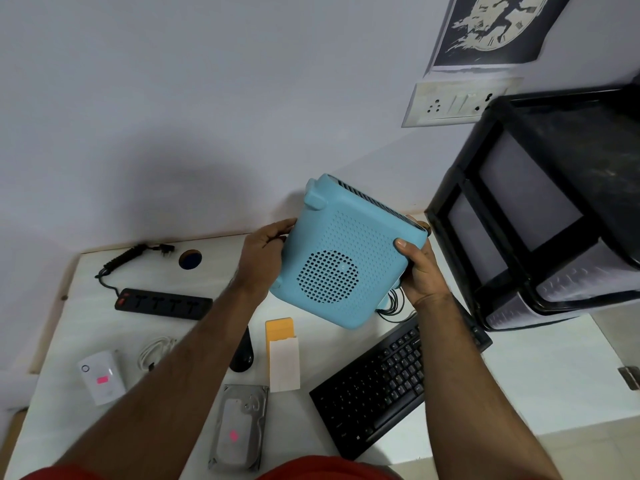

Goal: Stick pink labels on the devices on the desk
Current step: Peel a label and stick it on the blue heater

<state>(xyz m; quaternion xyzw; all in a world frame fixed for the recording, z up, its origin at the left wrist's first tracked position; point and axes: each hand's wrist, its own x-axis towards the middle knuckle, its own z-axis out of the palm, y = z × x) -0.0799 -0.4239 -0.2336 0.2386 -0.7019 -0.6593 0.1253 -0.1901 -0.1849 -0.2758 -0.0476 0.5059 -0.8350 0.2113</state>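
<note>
A light blue fan heater [346,252] with a perforated grille is lifted above the white desk [86,317], tilted. My left hand [263,258] grips its left edge and my right hand [417,268] grips its right edge. A pink label sits on the white adapter [101,375] at the left and another on the hard drive [239,431] at the front. A sticker pad [282,355] with an orange top lies in the middle. The black keyboard [377,386], black mouse [242,355] and black power strip [162,304] show no label.
A black plastic rack [554,202] stands at the right, close to the heater. A wall socket panel [453,103] and a poster hang on the wall behind. A white cable [156,351] lies coiled near the adapter. The heater's dark cord [393,306] trails on the desk.
</note>
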